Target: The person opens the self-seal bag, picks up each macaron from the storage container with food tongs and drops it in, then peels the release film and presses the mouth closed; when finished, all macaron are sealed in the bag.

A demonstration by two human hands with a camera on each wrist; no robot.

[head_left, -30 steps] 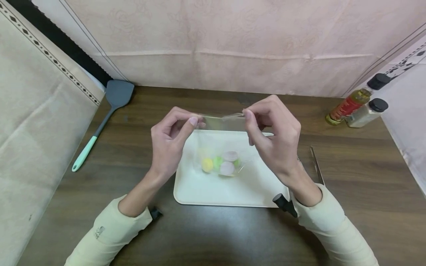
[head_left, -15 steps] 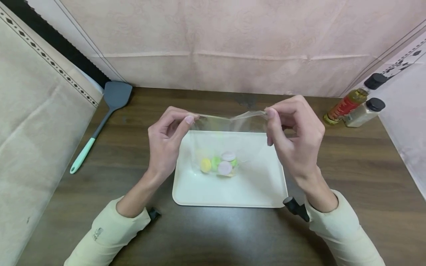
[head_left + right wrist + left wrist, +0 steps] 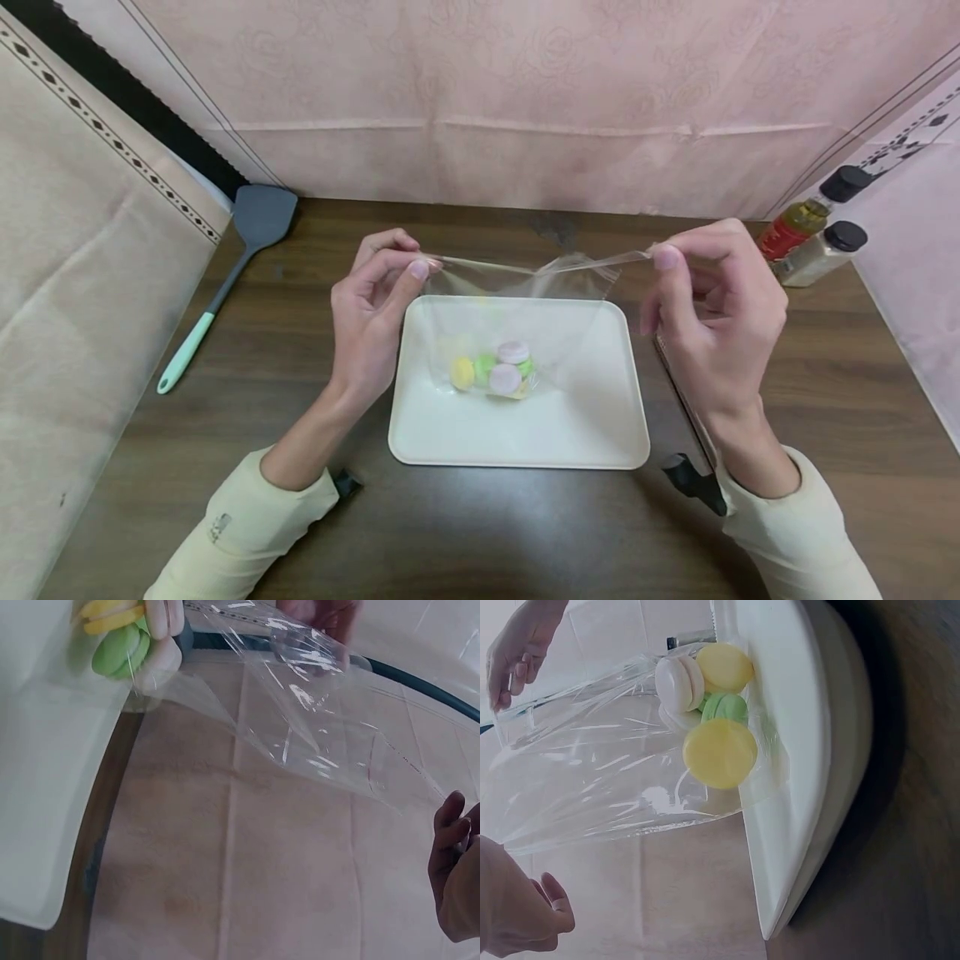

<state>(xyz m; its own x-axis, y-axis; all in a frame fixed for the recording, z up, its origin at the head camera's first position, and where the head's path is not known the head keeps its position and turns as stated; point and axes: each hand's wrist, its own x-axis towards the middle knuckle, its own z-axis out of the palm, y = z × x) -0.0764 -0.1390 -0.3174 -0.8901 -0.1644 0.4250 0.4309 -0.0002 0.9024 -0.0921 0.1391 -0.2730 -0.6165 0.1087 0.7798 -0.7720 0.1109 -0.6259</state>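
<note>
In the head view my left hand (image 3: 367,325) pinches the upper left corner of a clear plastic bag (image 3: 592,776) between thumb and index finger. My right hand (image 3: 723,321) pinches the end of a thin clear strip (image 3: 632,257), which runs taut from the bag's top edge out to the right. Low in the bag lie several macarons: yellow (image 3: 720,754), green (image 3: 726,707) and pale lilac (image 3: 677,682). Beneath them is a white tray (image 3: 517,433), and the bag's bottom end is right at its surface. The bag hangs upright between the hands.
A grey spatula (image 3: 264,217) with a mint handle lies at the left. Back right, partly behind the right hand, stand an oil bottle (image 3: 798,223) and a black-capped jar (image 3: 816,257). A slim metal utensil (image 3: 686,407) lies right of the tray. Cloth (image 3: 525,100) hangs behind.
My right hand has moved steadily right, drawing the clear strip out past the bag's right corner. The left hand has barely shifted, and the macarons stay at the bag's bottom.
</note>
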